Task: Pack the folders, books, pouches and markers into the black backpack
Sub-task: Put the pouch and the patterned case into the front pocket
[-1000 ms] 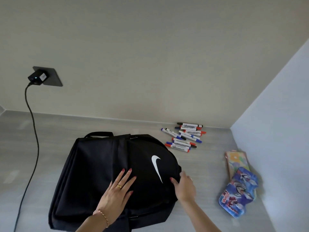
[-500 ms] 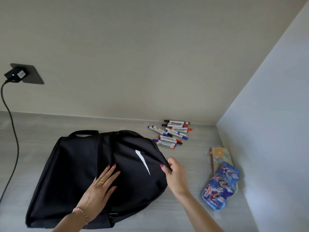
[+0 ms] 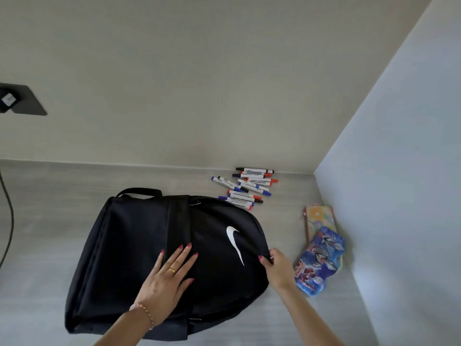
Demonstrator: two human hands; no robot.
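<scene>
Black backpack [image 3: 139, 248] flat on grey surface [image 3: 45, 211], left hand [image 3: 166, 278] spread flat on its front, right hand [image 3: 277, 267] pinching its edge at 3 o'clock, markers [image 3: 245, 188] at 1 o'clock, two pouches [image 3: 320, 253] stacked at 3 o'clock near wall

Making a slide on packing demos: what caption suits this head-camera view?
Left hand flat on the black backpack, right hand pinching its edge; markers and pouches wait alongside.
</scene>
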